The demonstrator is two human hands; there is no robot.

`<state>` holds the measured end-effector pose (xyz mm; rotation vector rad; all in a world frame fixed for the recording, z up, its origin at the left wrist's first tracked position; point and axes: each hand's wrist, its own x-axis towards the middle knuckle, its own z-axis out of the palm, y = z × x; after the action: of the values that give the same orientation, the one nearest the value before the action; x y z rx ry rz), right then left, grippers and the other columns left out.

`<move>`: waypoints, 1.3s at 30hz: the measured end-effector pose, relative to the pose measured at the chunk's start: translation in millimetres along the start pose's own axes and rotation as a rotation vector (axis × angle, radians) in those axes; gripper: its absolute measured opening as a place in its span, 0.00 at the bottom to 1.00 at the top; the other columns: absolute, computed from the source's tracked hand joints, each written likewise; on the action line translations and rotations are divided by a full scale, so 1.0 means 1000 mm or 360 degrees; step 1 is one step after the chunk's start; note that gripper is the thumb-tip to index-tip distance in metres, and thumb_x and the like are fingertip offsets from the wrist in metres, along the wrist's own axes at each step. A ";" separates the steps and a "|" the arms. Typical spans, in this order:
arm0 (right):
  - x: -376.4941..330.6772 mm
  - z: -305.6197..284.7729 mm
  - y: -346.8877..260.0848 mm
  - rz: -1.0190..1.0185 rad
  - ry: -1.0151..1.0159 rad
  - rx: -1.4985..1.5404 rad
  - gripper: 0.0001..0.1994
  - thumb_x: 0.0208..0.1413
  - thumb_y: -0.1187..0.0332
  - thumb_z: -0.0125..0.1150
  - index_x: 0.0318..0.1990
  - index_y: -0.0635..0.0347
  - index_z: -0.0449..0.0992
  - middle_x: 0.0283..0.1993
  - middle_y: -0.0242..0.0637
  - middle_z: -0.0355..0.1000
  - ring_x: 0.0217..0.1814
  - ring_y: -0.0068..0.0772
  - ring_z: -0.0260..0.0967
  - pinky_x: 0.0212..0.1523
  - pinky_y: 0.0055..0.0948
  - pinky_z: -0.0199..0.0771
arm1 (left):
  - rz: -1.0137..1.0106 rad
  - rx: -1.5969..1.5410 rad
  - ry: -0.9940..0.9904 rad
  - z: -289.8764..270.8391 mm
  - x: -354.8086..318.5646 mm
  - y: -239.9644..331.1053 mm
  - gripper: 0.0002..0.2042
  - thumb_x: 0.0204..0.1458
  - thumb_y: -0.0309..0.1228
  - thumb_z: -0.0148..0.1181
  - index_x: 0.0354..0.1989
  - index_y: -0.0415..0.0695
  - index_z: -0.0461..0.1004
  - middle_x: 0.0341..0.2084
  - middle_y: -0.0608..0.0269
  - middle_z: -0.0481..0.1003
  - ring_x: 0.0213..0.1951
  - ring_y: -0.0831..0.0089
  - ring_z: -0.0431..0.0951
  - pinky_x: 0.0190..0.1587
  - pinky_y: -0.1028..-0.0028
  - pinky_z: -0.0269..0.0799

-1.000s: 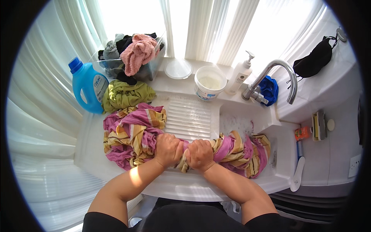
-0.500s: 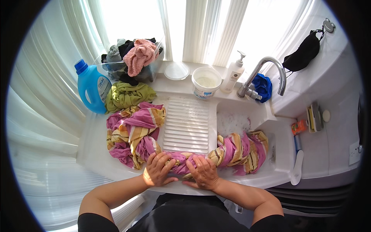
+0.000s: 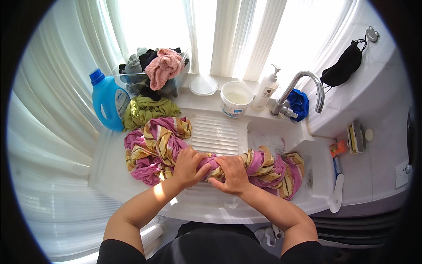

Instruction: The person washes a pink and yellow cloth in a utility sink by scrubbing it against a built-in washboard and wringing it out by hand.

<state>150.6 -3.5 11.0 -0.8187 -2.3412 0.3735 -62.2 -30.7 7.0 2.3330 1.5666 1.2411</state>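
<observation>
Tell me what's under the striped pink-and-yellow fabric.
The striped pink-and-yellow fabric lies across the white laundry sink, its right end over the basin. The ribbed washboard shows beyond its middle; anything beneath the folds is hidden.

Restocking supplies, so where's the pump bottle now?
In the head view, the pump bottle stands right of centre, between the tub and the tap.

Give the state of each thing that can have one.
Striped cloth: bunched left, twisted right.
Green cloth: bunched.
Pink towel: crumpled.
Clear bin: heaped full.
Blue bottle: upright, capped.
White tub: open.
Round lid: lying flat.
Pump bottle: upright.
Faucet: no flow visible.
Black item: hanging.
</observation>
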 end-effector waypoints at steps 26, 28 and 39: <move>0.011 0.030 0.020 -0.0081 0.0102 -0.0381 0.13 0.48 0.55 0.60 0.31 0.54 0.75 0.27 0.37 0.70 0.31 0.38 0.68 0.38 0.39 0.63 | -0.0244 0.0140 -0.0313 0.029 -0.011 -0.007 0.12 0.56 0.42 0.56 0.30 0.47 0.76 0.40 0.57 0.74 0.41 0.58 0.72 0.47 0.54 0.59; 0.054 0.037 0.045 0.0149 0.0067 -0.0336 0.12 0.52 0.60 0.57 0.23 0.56 0.75 0.27 0.39 0.72 0.31 0.43 0.70 0.32 0.42 0.64 | -0.0497 0.0212 -0.0266 0.044 0.033 -0.035 0.12 0.58 0.40 0.54 0.33 0.45 0.77 0.42 0.51 0.74 0.43 0.53 0.72 0.48 0.52 0.60; -0.018 -0.001 0.000 0.0146 -0.0382 -0.0219 0.40 0.43 0.40 0.67 0.58 0.61 0.68 0.56 0.49 0.65 0.61 0.54 0.60 0.60 0.54 0.55 | -0.0085 0.0450 -0.0426 0.004 -0.007 0.031 0.41 0.43 0.69 0.57 0.56 0.47 0.72 0.54 0.46 0.70 0.60 0.46 0.63 0.63 0.42 0.48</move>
<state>162.8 -14.9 3.5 -0.9972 -2.5807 0.3698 -37.3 -50.1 15.0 2.4704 1.7906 0.6968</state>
